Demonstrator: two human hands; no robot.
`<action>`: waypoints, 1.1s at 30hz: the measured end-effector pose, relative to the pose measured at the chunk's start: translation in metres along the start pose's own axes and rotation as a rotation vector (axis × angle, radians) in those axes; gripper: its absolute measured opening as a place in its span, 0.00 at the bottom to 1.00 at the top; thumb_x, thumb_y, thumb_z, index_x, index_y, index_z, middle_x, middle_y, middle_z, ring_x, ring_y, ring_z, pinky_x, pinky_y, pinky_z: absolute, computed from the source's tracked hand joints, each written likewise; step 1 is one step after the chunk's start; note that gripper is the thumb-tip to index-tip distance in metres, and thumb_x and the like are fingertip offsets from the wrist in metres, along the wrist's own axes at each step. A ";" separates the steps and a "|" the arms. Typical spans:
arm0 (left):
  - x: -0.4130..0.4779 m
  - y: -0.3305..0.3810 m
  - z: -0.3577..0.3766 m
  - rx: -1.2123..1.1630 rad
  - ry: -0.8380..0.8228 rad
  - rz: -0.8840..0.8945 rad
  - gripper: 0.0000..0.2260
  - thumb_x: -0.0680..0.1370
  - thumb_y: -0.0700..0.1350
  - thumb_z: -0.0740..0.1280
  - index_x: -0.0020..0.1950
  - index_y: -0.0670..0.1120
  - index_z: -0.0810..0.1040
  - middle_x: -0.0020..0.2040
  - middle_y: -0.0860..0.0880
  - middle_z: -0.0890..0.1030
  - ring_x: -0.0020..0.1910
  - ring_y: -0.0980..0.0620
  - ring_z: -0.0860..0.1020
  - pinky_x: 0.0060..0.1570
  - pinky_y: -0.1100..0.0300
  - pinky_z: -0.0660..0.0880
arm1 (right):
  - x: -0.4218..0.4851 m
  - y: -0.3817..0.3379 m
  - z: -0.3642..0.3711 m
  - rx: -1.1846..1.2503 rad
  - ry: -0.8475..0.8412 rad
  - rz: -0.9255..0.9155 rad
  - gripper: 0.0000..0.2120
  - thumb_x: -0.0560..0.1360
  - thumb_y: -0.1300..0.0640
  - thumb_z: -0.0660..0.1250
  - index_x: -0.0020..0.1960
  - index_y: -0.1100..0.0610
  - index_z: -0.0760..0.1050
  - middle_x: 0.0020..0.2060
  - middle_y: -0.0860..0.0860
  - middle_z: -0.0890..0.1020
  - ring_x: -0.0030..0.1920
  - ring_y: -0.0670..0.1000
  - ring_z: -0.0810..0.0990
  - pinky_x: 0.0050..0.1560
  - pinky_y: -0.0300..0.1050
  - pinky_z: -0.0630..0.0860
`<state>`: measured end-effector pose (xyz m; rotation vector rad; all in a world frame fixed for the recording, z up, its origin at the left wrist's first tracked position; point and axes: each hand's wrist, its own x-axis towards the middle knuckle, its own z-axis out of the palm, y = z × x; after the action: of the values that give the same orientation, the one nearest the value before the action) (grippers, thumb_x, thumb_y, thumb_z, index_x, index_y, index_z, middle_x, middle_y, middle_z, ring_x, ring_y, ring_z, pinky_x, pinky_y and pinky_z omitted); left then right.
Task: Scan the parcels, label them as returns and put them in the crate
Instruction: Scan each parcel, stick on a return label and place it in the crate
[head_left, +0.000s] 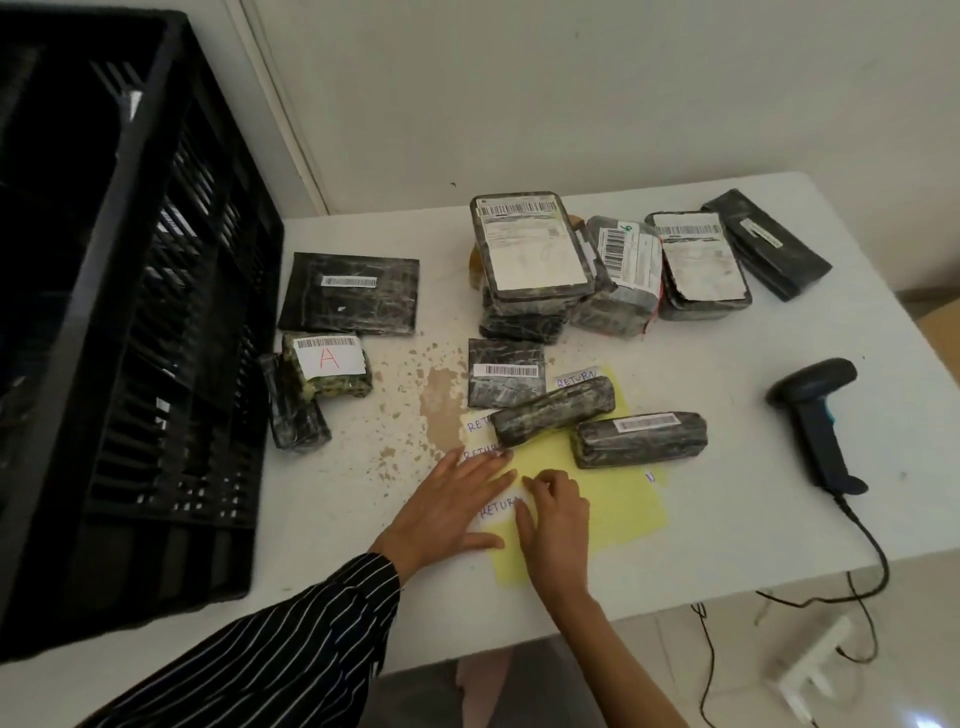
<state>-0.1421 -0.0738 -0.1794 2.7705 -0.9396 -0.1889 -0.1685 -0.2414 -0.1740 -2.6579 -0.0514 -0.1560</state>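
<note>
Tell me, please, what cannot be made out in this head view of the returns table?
1. Inside of the crate: head view, dark, and cut off by the left edge.
2. RETURN label: head view, partly covered by the left hand and right hand; whether the right hand pinches it is unclear.
3. Print on the top parcel: head view, too small and blurred.

Black crate (130, 312), yellow sheet (613, 499), pinstriped sleeve (291, 639).
</note>
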 end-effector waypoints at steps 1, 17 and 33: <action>0.000 -0.002 0.002 -0.006 0.001 0.016 0.36 0.72 0.69 0.53 0.74 0.49 0.64 0.75 0.49 0.65 0.72 0.52 0.63 0.70 0.49 0.53 | 0.001 -0.003 0.002 0.004 0.023 0.017 0.08 0.69 0.59 0.68 0.47 0.61 0.80 0.45 0.55 0.77 0.46 0.51 0.69 0.42 0.42 0.63; 0.002 -0.011 0.005 0.017 -0.055 -0.012 0.38 0.72 0.72 0.50 0.76 0.54 0.60 0.77 0.49 0.60 0.75 0.51 0.57 0.66 0.37 0.54 | -0.016 -0.012 0.000 -0.227 0.095 -0.284 0.07 0.72 0.67 0.53 0.46 0.58 0.66 0.44 0.56 0.78 0.43 0.56 0.74 0.48 0.46 0.64; 0.003 -0.010 -0.004 0.025 -0.189 -0.043 0.39 0.70 0.73 0.52 0.76 0.54 0.58 0.77 0.48 0.59 0.75 0.51 0.57 0.65 0.35 0.55 | -0.056 -0.023 -0.018 0.008 0.122 -0.163 0.14 0.69 0.72 0.65 0.47 0.56 0.67 0.41 0.56 0.79 0.42 0.51 0.69 0.44 0.41 0.67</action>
<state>-0.1335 -0.0673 -0.1778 2.8355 -0.9307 -0.4564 -0.2274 -0.2296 -0.1547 -2.6295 -0.2290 -0.3696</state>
